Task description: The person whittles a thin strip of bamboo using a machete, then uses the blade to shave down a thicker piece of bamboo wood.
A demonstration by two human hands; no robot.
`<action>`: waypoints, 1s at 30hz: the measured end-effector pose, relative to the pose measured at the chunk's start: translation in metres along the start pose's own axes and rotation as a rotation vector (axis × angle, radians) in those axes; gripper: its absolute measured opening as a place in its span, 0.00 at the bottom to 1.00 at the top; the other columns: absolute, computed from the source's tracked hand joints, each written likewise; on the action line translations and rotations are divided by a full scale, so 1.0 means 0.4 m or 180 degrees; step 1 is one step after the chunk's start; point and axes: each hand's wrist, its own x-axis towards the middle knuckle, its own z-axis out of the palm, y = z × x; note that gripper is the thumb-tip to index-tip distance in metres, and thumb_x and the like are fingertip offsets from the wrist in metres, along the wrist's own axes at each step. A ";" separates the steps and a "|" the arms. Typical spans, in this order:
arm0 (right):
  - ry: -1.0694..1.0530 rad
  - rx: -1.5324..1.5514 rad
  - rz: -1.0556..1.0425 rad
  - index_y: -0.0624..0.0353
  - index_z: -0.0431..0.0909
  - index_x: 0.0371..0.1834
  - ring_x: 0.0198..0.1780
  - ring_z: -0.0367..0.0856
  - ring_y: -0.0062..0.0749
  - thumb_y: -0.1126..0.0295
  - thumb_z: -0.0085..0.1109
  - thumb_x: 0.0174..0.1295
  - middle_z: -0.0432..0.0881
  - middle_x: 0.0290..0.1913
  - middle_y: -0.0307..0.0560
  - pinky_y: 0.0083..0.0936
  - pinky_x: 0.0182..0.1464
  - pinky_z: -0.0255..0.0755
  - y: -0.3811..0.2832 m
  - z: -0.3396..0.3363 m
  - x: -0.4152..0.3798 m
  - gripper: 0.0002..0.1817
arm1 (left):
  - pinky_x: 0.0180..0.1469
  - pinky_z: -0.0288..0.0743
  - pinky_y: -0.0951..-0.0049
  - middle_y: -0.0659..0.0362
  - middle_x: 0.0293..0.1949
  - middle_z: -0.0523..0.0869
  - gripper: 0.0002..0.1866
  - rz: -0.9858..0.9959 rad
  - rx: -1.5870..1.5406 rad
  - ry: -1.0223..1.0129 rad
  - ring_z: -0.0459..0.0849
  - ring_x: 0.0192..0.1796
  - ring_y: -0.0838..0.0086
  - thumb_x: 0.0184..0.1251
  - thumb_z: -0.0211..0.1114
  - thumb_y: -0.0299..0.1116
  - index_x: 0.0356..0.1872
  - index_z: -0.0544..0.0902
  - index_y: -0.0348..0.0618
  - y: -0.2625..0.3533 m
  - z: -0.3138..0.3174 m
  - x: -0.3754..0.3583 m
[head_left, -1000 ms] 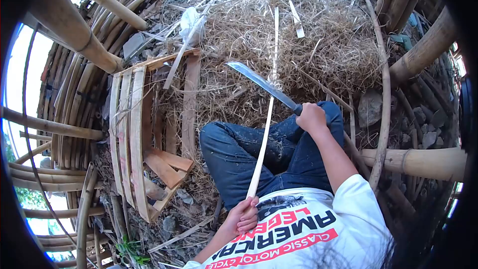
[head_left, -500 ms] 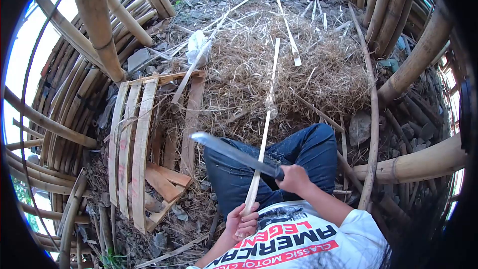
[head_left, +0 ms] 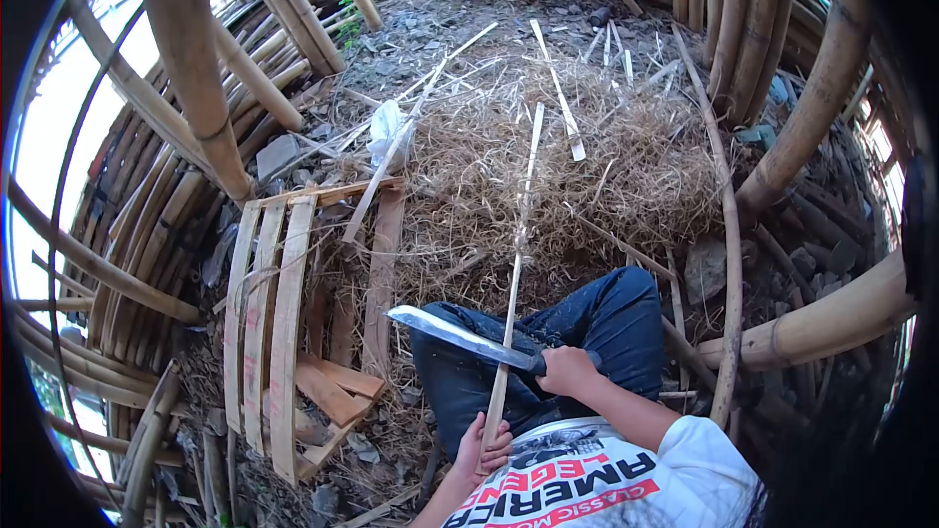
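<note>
My right hand is closed around the dark handle of a machete. The blade points left across my lap and crosses a long pale bamboo strip, apparently touching it. Nearer my shirt, my left hand grips the strip's lower end, its fingers curled round. From there the strip runs forward between my knees, over a heap of shavings. A darker, rough node with frayed fibres shows partway along it. Small flecks lie on my jeans.
A wooden slatted crate stands at left, with a white plastic bag beyond it. Another bamboo strip lies on the shavings. Thick bamboo poles and a thin pole flank the right. Rubble and stacked bamboo surround the spot.
The view has tilted up, so the scene sits lower. The machete has come slightly toward my left hand along the strip, and its blade lies more level with its face showing more.
</note>
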 end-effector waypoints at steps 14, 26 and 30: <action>-0.0156 0.0981 0.0380 0.58 0.86 0.32 0.41 0.85 0.55 0.55 0.64 0.45 0.86 0.35 0.59 0.44 0.48 0.80 0.013 -0.035 0.060 0.18 | 0.30 0.74 0.54 0.40 0.24 0.82 0.19 0.2109 0.5751 0.2953 0.84 0.30 0.43 0.67 0.65 0.44 0.33 0.77 0.34 -0.010 0.079 0.048; 0.0245 0.1381 0.1349 0.61 0.85 0.31 0.43 0.85 0.55 0.58 0.65 0.48 0.86 0.36 0.61 0.44 0.49 0.79 0.100 0.007 0.239 0.16 | 0.29 0.73 0.63 0.43 0.22 0.82 0.18 0.2117 0.5431 0.3059 0.84 0.25 0.58 0.71 0.62 0.42 0.35 0.78 0.33 0.000 0.047 0.075; 0.0359 0.1415 0.1368 0.60 0.85 0.32 0.44 0.85 0.55 0.58 0.65 0.48 0.86 0.36 0.62 0.44 0.49 0.79 0.092 0.013 0.234 0.16 | 0.27 0.71 0.64 0.46 0.21 0.81 0.17 0.2154 0.5308 0.3077 0.82 0.23 0.65 0.73 0.60 0.42 0.35 0.78 0.34 0.001 0.037 0.074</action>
